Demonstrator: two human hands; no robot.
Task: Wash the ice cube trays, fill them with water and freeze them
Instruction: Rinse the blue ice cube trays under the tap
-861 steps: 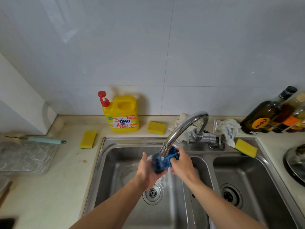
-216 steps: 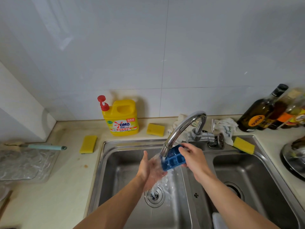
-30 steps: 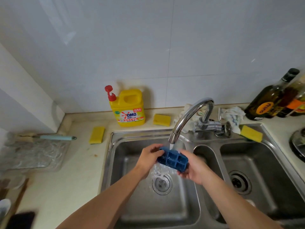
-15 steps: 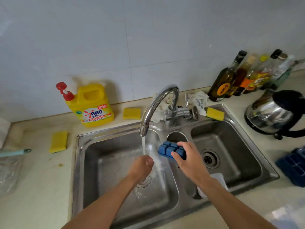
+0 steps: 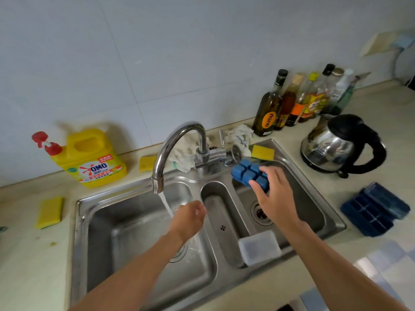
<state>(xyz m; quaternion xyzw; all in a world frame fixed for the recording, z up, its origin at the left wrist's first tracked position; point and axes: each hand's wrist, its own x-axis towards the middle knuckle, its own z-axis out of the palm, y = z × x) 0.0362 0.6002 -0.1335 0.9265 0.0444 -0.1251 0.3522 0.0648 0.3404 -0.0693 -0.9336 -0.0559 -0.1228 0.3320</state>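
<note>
My right hand (image 5: 272, 194) grips a small blue ice cube tray (image 5: 246, 172), bottom side up, above the right basin of the steel sink (image 5: 314, 189). My left hand (image 5: 190, 217) hangs over the left basin beside the water stream from the tap (image 5: 177, 142), fingers loosely curled and holding nothing. Two darker blue ice cube trays (image 5: 375, 209) lie on the counter right of the sink. A white lidded box (image 5: 259, 246) rests at the front of the narrow middle basin.
A yellow OMO detergent jug (image 5: 89, 158) stands at the back left, with yellow sponges (image 5: 49, 212) around the sink. Several bottles (image 5: 298, 102) line the back wall. A steel kettle (image 5: 341, 144) sits right of the sink. Rags (image 5: 238, 136) lie behind the tap.
My right hand has carried the blue tray rightward, away from the water stream and over the right basin. My left hand let go of the tray a second ago and stays by the stream. The view swung right.
</note>
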